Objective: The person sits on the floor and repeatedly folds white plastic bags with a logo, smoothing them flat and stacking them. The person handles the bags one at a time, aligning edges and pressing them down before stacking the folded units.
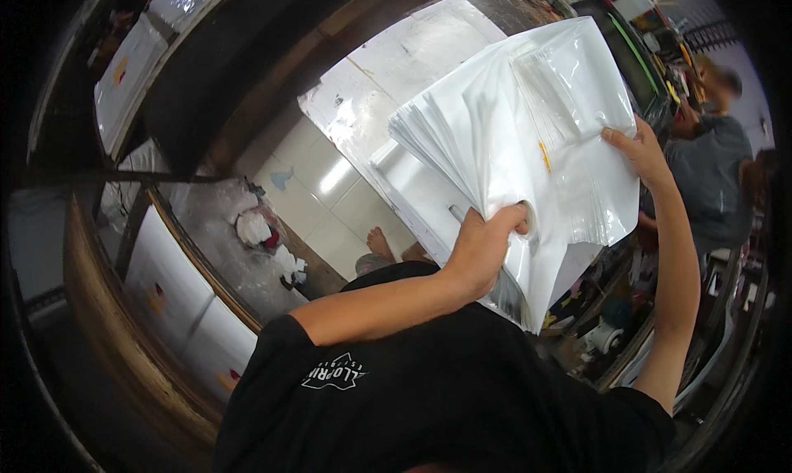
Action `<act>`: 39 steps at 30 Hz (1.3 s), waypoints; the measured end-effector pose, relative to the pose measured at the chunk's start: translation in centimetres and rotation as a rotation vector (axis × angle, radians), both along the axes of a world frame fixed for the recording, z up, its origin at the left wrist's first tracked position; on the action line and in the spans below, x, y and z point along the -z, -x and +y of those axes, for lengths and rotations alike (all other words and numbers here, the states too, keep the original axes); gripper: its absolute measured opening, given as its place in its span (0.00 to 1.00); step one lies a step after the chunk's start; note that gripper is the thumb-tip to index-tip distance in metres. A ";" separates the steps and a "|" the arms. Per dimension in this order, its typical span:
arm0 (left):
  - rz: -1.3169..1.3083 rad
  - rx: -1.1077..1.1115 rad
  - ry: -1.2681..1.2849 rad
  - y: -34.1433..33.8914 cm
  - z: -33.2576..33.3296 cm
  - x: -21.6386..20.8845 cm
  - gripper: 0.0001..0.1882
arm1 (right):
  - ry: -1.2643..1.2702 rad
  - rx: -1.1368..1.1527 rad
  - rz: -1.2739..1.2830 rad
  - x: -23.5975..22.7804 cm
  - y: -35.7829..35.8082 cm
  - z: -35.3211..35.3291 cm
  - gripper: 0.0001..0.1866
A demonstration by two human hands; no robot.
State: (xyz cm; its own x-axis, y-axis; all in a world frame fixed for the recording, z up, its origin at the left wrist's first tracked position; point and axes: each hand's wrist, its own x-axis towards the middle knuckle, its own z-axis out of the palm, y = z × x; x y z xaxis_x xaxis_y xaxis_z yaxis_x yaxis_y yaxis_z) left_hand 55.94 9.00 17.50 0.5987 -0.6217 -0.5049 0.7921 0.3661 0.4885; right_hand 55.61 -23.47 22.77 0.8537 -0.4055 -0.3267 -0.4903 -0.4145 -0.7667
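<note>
A thick stack of glossy white sheets (495, 164) is bent and fanned between my two hands, tilted up off the table. They look like thin plastic or coated paper; which, I cannot tell. My left hand (485, 249) grips the near edge, its thumb pressed on top and its other fingers mostly hidden. At the far right edge my right hand (642, 153) pinches the sheets with the thumb on their upper face. A small yellow-orange mark shows mid-stack. Below lie more flat white sheets (421, 188) on the white worktable (346, 98).
To the left, a wooden rack holds stacks of white sheets (177, 279) with small coloured prints. Crumpled clear plastic and scraps (257, 225) lie beside the tiled floor (309, 164). At right, another person (709, 188) stands near cluttered machinery (606, 333).
</note>
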 end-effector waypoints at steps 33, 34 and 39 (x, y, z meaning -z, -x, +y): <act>0.023 -0.111 -0.328 -1.0 0.3 11.4 0.20 | 0.152 -0.229 0.407 11.3 -10.5 -4.4 0.37; -0.008 -0.101 -0.346 -1.0 0.6 11.1 0.22 | 0.141 -0.238 0.416 11.4 -10.5 -4.4 0.37; -0.200 -0.047 -0.424 -2.5 3.0 12.1 0.28 | 0.084 -0.275 0.439 11.5 -10.5 -5.4 0.38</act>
